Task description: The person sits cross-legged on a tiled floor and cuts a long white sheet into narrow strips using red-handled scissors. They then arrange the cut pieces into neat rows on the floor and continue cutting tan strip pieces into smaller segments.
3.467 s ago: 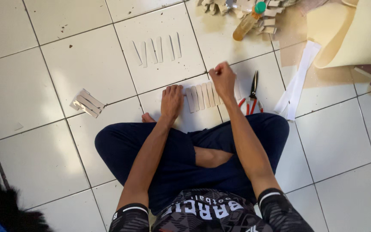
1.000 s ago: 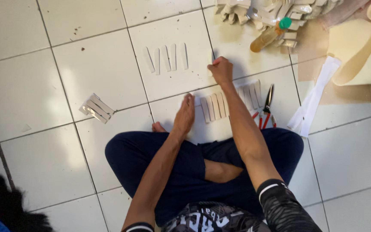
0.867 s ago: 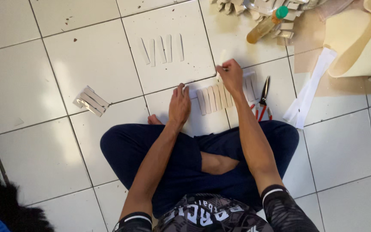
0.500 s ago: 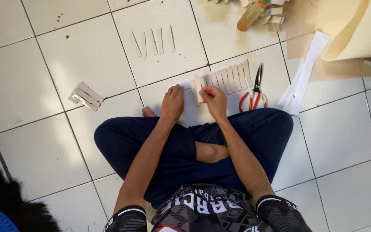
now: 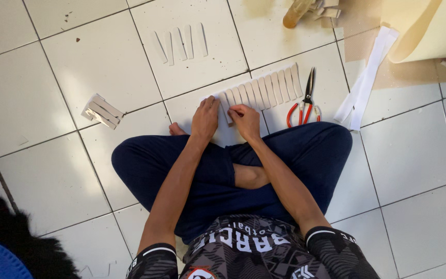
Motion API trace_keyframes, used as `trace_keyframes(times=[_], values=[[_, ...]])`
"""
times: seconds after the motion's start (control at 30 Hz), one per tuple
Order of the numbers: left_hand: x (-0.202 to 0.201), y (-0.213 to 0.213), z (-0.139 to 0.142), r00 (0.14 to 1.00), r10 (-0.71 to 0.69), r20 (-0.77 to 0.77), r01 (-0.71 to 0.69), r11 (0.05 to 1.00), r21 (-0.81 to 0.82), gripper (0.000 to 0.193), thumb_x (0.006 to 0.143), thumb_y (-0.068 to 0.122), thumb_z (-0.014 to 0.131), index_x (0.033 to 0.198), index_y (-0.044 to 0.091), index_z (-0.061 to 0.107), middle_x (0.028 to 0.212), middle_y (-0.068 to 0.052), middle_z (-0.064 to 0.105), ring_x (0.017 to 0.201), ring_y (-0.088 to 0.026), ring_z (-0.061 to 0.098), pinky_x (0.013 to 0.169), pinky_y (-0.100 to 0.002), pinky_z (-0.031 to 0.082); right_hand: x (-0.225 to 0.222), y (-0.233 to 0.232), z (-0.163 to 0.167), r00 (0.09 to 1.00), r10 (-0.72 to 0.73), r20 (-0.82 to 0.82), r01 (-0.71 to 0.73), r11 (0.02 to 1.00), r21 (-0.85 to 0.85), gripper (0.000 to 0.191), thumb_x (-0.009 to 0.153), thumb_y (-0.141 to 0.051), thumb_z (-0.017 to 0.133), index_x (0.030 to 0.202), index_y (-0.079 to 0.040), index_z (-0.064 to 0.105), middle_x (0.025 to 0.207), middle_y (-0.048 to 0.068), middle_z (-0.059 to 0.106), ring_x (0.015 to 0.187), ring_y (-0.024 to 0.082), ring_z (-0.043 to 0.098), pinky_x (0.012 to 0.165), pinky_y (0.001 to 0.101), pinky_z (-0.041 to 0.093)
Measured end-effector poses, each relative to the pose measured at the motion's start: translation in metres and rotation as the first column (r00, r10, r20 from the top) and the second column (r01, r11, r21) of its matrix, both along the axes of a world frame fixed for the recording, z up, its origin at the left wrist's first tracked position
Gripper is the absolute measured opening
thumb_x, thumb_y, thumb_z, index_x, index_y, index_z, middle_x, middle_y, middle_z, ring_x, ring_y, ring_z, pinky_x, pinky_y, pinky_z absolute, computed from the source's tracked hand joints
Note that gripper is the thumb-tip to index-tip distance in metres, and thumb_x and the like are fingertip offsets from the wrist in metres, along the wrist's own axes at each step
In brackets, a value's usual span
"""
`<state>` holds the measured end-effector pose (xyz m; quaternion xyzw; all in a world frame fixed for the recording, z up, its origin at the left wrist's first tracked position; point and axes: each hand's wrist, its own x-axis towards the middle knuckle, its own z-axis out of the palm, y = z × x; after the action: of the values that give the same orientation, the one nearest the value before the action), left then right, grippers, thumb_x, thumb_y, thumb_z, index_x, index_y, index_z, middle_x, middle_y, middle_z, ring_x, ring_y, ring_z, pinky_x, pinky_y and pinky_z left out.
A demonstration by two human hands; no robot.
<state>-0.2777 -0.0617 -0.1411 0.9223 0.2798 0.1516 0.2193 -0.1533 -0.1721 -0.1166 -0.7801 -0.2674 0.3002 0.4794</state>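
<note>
Left hand (image 5: 205,118) flat, pressing near-left end of white strip row (image 5: 264,92); right hand (image 5: 245,120) pinching a strip there. Red-handled scissors (image 5: 304,98) just right.

White tiled floor (image 5: 78,67) w/ paper strip row (image 5: 267,89), red-handled scissors (image 5: 305,98), folded strip stack (image 5: 102,111), loose strips (image 5: 181,44).

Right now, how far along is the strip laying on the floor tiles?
Done: a long row of white strips lies side by side. In hand: left hand presses the row's near end while right hand sets a strip. Left: five loose strips and a small stack apart.
</note>
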Motion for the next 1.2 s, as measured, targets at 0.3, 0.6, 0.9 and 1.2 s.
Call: trace_keyframes(times=[0.3, 0.6, 0.9, 1.2], values=[[0.000, -0.002, -0.002, 1.000, 0.016, 0.014, -0.016, 1.000, -0.010, 0.038, 0.087, -0.002, 0.060, 0.124, 0.000, 0.065, 0.132, -0.014, 0.060, 0.122, -0.033, 0.059, 0.099, -0.040, 0.053, 0.002, 0.002, 0.001, 1.000, -0.020, 0.010, 0.021, 0.998, -0.064, 0.020, 0.087, -0.016, 0.078, 0.101, -0.001, 0.079, 0.089, 0.011, 0.080, 0.077, 0.014, 0.076, 0.069, 0.0260, 0.057], [0.001, -0.002, 0.001, 1.000, 0.009, -0.022, -0.010, 0.999, -0.036, 0.050, 0.085, -0.002, 0.061, 0.134, 0.005, 0.059, 0.134, -0.017, 0.059, 0.123, -0.036, 0.058, 0.099, -0.043, 0.053, 0.002, 0.004, 0.003, 0.968, -0.045, -0.246, 0.048, 0.999, 0.005, 0.017, 0.091, -0.007, 0.073, 0.102, 0.006, 0.076, 0.087, 0.012, 0.078, 0.070, 0.013, 0.071, 0.056, 0.0287, 0.061], [0.004, -0.008, -0.004, 0.982, -0.035, -0.187, 0.065, 0.985, 0.157, 0.057, 0.088, 0.009, 0.061, 0.144, 0.007, 0.053, 0.140, -0.020, 0.053, 0.123, -0.034, 0.056, 0.097, -0.040, 0.052, 0.004, 0.013, 0.010, 0.976, -0.080, 0.202, 0.088, 0.996, -0.029, 0.025, 0.088, -0.024, 0.083, 0.091, 0.000, 0.075, 0.076, 0.010, 0.074, 0.067, 0.017, 0.069, 0.063, 0.0299, 0.054], [0.009, -0.014, 0.008, 0.980, -0.049, -0.194, 0.058, 0.997, 0.044, 0.058, 0.084, 0.009, 0.059, 0.141, 0.005, 0.056, 0.134, -0.016, 0.055, 0.121, -0.031, 0.055, 0.098, -0.039, 0.051, 0.044, 0.181, 0.042, 0.900, 0.004, 0.436, -0.098, 0.977, 0.192, 0.034, 0.090, -0.021, 0.079, 0.111, 0.000, 0.062, 0.096, 0.016, 0.070, 0.081, 0.028, 0.070, 0.072, 0.0411, 0.056]])
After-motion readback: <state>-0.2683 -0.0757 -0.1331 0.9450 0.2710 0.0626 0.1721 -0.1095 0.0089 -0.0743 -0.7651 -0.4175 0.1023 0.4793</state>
